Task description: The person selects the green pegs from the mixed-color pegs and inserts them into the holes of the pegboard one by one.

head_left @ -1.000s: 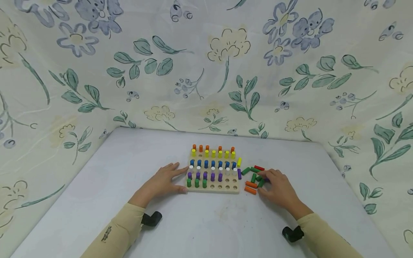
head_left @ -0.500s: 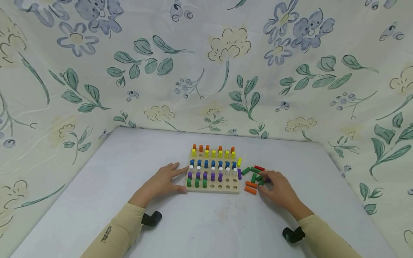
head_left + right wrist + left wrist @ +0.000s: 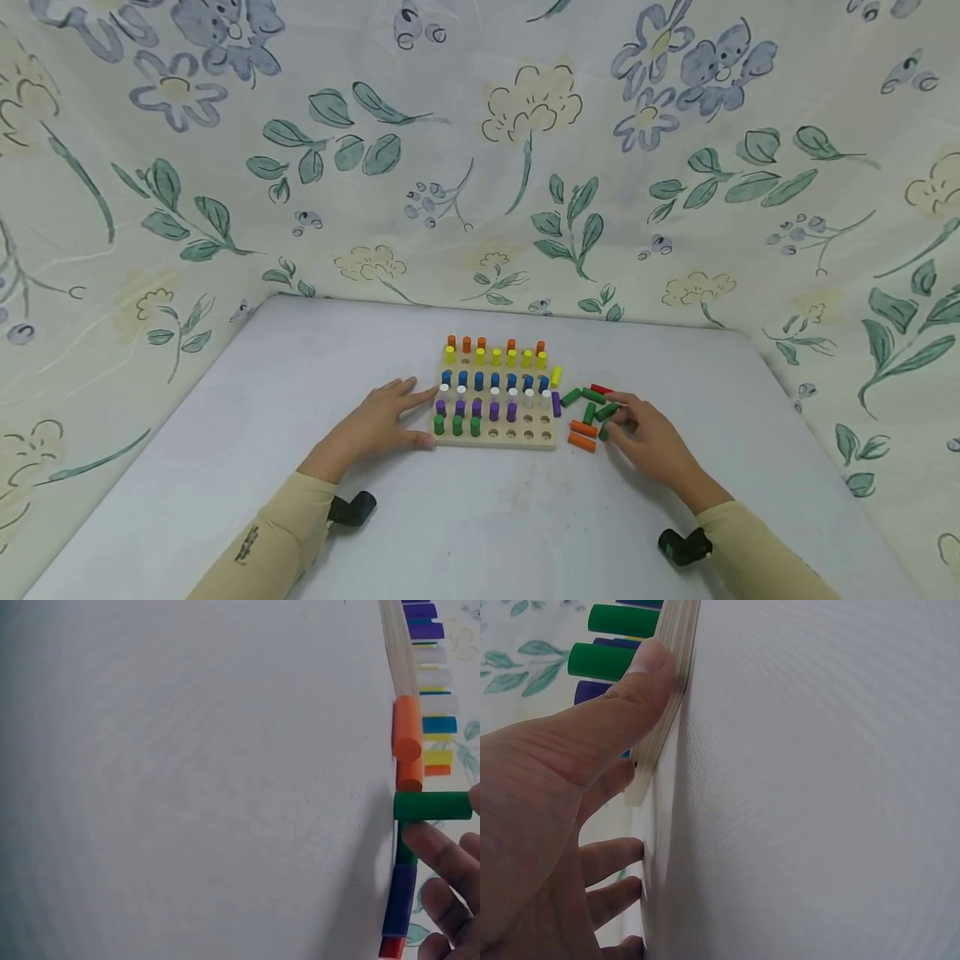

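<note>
A wooden pegboard [image 3: 517,442] bears rows of orange, yellow, blue, white, purple and green pegs; several holes at its front right show bare. My left hand [image 3: 378,425] rests at its left side, fingers extended, with the thumb [image 3: 652,656] against the board's edge. To the right, my right hand [image 3: 648,437] is low over the loose pegs. Its thumb and a fingertip [image 3: 420,834] hold a green peg [image 3: 431,805], which stands upright at the table. Beyond those fingers lies a purple peg [image 3: 400,900], hidden in the head view.
Beside the board lie a yellow peg [image 3: 556,377] and a purple peg. Further right are several green pegs [image 3: 572,397], a red peg [image 3: 601,389] and two orange pegs [image 3: 582,442]. The white table [image 3: 480,525] backs onto a flowered cloth [image 3: 450,208].
My right hand has shifted slightly right, and the green peg by its thumb has gone from lying to upright. My left hand and the board stay as they were.
</note>
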Demonstrator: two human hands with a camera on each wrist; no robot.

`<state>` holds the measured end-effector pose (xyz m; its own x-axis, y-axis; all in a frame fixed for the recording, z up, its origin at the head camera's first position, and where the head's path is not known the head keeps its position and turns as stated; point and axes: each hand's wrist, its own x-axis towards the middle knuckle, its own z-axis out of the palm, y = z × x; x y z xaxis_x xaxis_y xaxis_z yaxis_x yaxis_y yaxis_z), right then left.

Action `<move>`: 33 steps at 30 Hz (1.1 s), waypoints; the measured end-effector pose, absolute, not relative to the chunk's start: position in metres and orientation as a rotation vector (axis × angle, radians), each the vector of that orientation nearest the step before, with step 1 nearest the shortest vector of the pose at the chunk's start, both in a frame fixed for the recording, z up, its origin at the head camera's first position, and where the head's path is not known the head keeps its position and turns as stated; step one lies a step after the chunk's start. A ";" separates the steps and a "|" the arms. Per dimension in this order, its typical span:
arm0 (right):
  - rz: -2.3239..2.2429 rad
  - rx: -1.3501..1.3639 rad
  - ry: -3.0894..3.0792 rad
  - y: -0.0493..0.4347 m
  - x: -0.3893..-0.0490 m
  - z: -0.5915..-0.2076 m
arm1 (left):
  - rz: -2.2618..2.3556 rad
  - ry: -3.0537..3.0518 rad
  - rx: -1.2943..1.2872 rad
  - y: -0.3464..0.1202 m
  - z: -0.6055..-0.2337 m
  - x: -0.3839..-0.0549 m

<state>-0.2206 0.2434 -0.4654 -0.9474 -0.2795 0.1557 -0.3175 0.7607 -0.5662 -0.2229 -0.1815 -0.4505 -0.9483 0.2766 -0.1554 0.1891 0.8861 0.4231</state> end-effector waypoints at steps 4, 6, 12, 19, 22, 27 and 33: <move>0.951 0.495 -2.871 0.244 -0.222 -0.466 | 0.601 2.846 0.356 -0.182 -0.450 -0.223; 0.944 0.501 -2.866 0.245 -0.222 -0.467 | 0.599 2.847 0.356 -0.182 -0.450 -0.224; 0.921 0.517 -2.862 0.245 -0.223 -0.469 | 0.595 2.848 0.367 -0.183 -0.452 -0.225; 0.912 0.540 -2.846 0.245 -0.224 -0.471 | 0.598 2.849 0.366 -0.184 -0.454 -0.226; 0.901 0.565 -2.819 0.245 -0.223 -0.471 | 0.601 2.850 0.364 -0.184 -0.454 -0.226; 0.874 0.592 -2.797 0.244 -0.222 -0.471 | 0.609 2.850 0.363 -0.183 -0.454 -0.224; 0.873 0.595 -2.812 0.244 -0.221 -0.470 | 0.608 2.850 0.360 -0.183 -0.454 -0.224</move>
